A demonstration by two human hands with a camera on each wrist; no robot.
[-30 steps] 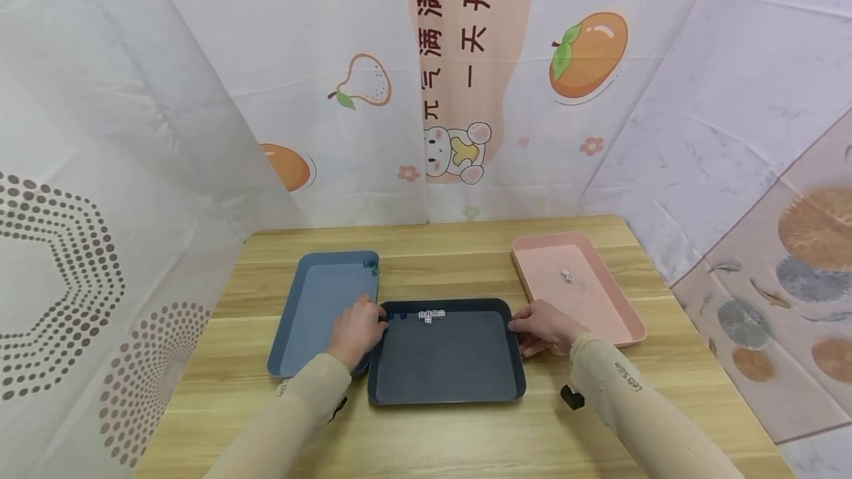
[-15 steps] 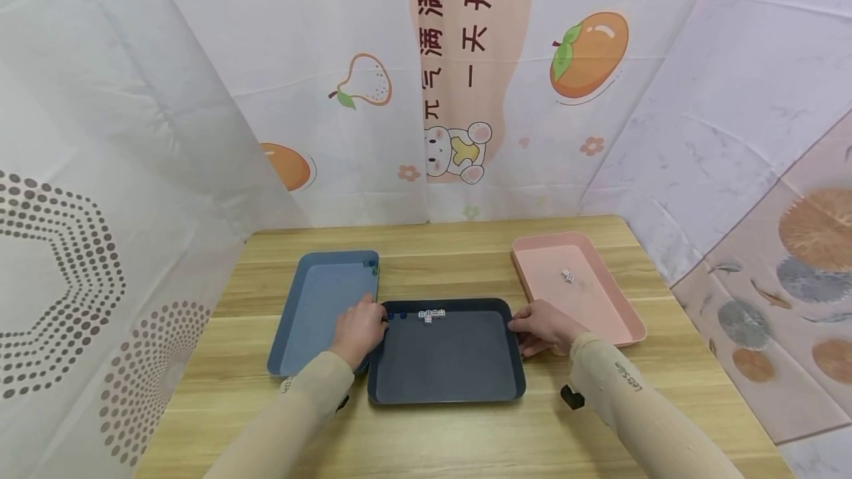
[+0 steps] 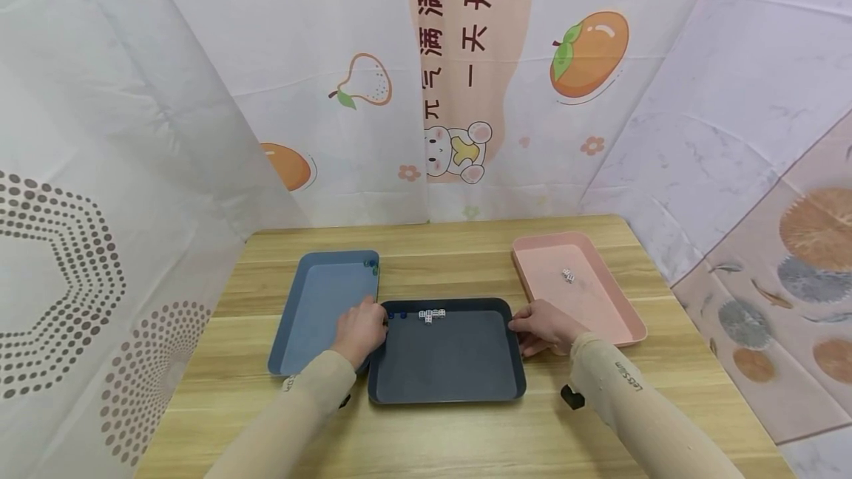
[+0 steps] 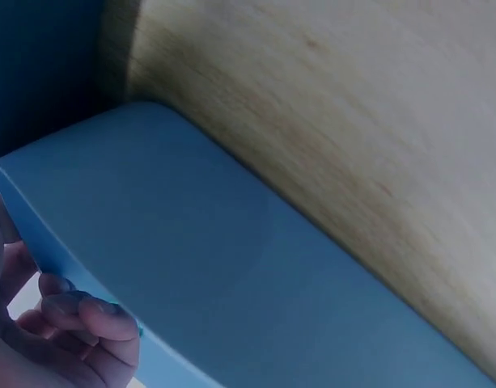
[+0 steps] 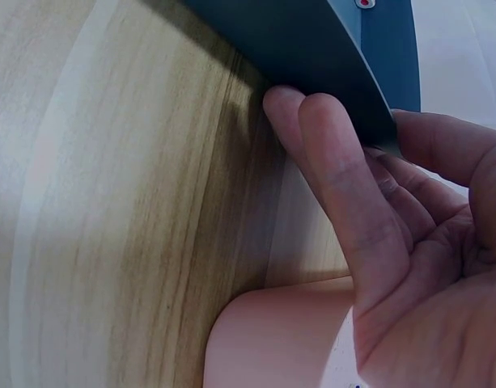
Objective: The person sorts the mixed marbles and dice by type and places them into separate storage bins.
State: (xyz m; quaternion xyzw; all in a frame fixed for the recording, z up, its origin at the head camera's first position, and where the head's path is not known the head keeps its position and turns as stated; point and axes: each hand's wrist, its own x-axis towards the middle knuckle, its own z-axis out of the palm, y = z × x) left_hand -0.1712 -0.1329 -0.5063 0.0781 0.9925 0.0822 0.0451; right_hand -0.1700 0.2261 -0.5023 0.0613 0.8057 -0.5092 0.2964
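A dark grey tray (image 3: 447,364) lies in the middle of the wooden table, with several white dice (image 3: 429,314) and small dark blue dice (image 3: 397,315) along its far side. My left hand (image 3: 359,327) is where this tray meets the blue tray (image 3: 282,331). In the left wrist view its fingers (image 4: 110,319) are curled close behind a blue tray rim, a sliver of green (image 4: 140,331) at their tips; what they hold is mostly hidden. My right hand (image 3: 547,327) pinches the dark tray's right rim, thumb (image 5: 446,145) on one side and fingers on the other.
A pink tray (image 3: 629,327) at the right holds a few white dice (image 3: 568,275). Small green and blue pieces (image 3: 371,265) lie in the blue tray's far right corner. White printed curtains (image 3: 299,13) stand behind and beside the table (image 3: 442,242).
My left hand has shifted very slightly at the tray corner. My right hand, the trays and the dice stay where they were.
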